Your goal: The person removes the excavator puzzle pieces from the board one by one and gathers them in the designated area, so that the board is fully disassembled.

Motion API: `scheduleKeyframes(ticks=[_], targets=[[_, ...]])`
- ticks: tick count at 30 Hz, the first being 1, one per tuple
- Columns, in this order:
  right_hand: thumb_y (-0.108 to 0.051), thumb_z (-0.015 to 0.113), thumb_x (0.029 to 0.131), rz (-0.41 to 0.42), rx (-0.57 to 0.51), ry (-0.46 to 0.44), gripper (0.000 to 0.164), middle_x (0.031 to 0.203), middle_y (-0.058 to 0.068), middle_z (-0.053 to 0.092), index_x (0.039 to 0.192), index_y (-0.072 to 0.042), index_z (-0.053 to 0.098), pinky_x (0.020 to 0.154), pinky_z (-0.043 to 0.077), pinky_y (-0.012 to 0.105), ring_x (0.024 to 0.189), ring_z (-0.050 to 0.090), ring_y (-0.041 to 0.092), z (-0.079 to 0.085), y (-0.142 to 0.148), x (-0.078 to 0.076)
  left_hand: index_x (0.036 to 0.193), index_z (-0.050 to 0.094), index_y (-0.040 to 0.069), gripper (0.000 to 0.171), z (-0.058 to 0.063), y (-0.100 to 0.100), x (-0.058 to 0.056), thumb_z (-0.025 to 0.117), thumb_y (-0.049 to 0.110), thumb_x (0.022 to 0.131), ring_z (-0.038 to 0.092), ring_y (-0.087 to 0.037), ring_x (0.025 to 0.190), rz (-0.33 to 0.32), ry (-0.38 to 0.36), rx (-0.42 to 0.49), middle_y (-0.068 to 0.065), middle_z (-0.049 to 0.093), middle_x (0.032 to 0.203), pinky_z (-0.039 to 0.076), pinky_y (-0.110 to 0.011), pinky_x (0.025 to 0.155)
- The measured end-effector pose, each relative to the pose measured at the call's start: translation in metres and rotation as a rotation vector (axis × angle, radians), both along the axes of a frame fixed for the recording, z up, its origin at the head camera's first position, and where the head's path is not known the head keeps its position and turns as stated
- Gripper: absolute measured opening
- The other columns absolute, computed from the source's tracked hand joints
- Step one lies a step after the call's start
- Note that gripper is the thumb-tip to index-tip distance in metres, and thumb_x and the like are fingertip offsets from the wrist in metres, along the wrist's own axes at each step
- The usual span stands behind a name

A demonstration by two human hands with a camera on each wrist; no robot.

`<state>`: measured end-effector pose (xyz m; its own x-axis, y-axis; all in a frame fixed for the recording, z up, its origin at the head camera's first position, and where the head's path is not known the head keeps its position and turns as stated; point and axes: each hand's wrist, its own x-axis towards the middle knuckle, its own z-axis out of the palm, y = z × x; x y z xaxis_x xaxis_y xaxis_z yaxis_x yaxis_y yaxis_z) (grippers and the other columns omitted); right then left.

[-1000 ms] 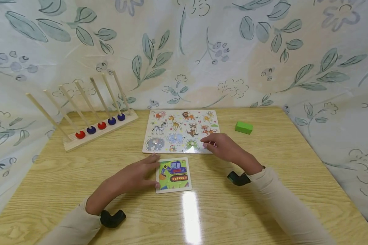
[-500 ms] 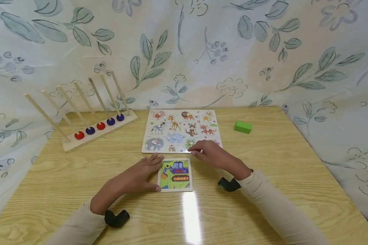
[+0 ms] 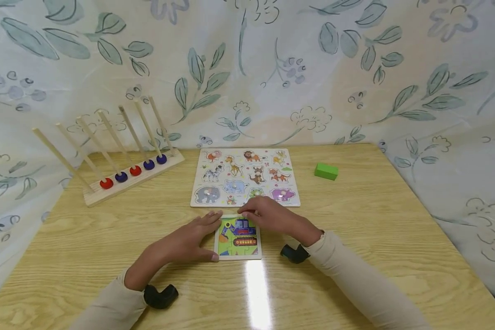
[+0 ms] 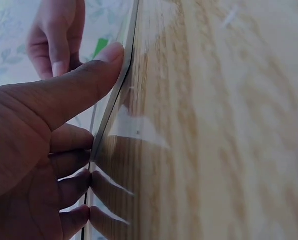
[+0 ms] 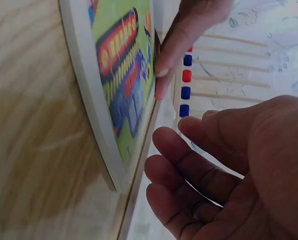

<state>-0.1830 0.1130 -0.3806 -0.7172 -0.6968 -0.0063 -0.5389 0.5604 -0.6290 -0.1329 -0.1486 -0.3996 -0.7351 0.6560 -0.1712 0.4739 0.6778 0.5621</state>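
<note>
A small square jigsaw puzzle (image 3: 240, 237) showing a digger lies in its pale frame on the table. At its left edge rests my left hand (image 3: 184, 242), thumb by the near corner and fingers by the far one. The left wrist view shows the thumb (image 4: 84, 82) stretched along the frame's edge. Over the puzzle's far right corner hovers my right hand (image 3: 274, 216), its fingers loosely bent. Nothing shows between those fingers (image 5: 188, 165) in the right wrist view, where they appear apart from the frame.
Just behind lies an animal peg puzzle board (image 3: 195, 176). A wooden rod stand (image 3: 171, 161) with red and blue beads (image 3: 135, 170) stands at the back left. One green block (image 3: 326, 171) sits at the back right. Patterned cloth (image 3: 247, 68) hangs behind the table (image 3: 354, 220).
My right hand has moved left and nearer, from the animal board to the digger puzzle's far right corner. The digger puzzle and my left hand have shifted slightly right; the puzzle has straightened a little.
</note>
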Motion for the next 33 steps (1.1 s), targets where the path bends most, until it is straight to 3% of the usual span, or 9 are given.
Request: scheduleKeyframes(ticks=[13,25,33], targets=[[-0.009,0.057,0.099,0.067,0.042,0.03,0.023,0.105,0.004,0.069,0.117,-0.003,0.07,0.081,0.049,0.028,0.092,0.06,0.011,-0.01,-0.014,-0.003,0.151,0.032,0.002,0.09,0.003,0.0,0.001,0.076,0.041,0.083,0.01,-0.026,0.147,0.005,-0.022,0.004,-0.008,0.015,0.161,0.012,-0.049,0.116],[-0.011,0.057,0.099,0.041,0.045,0.012,0.023,0.102,0.001,0.067,0.117,-0.005,0.07,0.077,0.048,0.026,0.086,0.057,0.008,-0.012,-0.022,-0.003,0.151,0.03,-0.001,0.091,0.0,-0.003,0.002,0.075,0.041,0.084,0.011,-0.028,0.147,0.003,-0.019,-0.003,-0.011,0.015,0.161,0.013,-0.053,0.115],[-0.012,0.058,0.099,0.05,0.088,0.054,0.022,0.098,0.0,0.063,0.115,-0.006,0.071,0.074,0.046,0.027,0.081,0.053,0.009,-0.012,-0.028,-0.001,0.152,0.025,0.0,0.092,0.0,-0.001,0.003,0.073,0.041,0.085,0.009,-0.026,0.147,-0.002,-0.023,0.013,-0.01,0.012,0.162,0.011,-0.052,0.116]])
